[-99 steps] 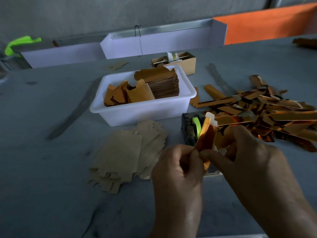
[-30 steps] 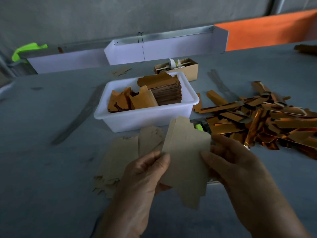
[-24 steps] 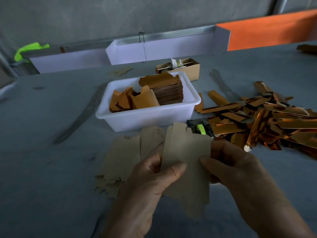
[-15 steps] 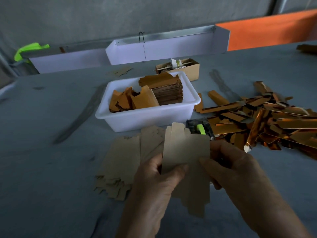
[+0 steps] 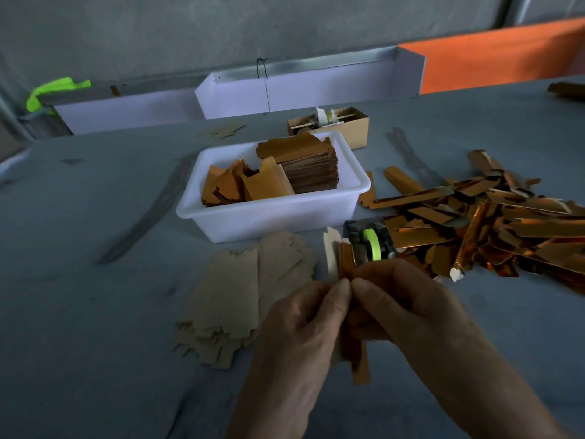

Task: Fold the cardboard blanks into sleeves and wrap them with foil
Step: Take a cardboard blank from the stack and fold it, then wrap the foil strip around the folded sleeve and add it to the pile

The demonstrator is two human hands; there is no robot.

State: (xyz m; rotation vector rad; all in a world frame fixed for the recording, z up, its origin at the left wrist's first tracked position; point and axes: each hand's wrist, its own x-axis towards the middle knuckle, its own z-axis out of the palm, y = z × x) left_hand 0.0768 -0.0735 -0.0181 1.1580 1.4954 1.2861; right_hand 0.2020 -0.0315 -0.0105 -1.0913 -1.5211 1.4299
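Both hands meet low in the middle, and between them sits a folded cardboard sleeve [image 5: 346,264], narrow and upright, copper foil on its face and a pale flap at its top edge. The left hand [image 5: 304,327] pinches it from the left side, thumb tip pressed to the fold; the right hand [image 5: 408,308] pinches it from the right, thumb tip right against the other thumb, fingers curled behind. The sleeve's lower end pokes out under the hands, above the grey surface [image 5: 95,359]. Just left of the hands lies a loose fan of flat cardboard blanks [image 5: 234,299], plain brown. Straight behind the sleeve stands a dark tape dispenser [image 5: 368,242] with a green roll. Behind that is a white tub [image 5: 272,213], with a tall stack of foil-backed pieces on its right half and a jumble of orange ones on its left. Off to the right sprawls a heap of finished foil sleeves [image 5: 493,223], shiny copper. Farther back sits a small cardboard box [image 5: 342,126], near a white tray [image 5: 300,90] along the wall.
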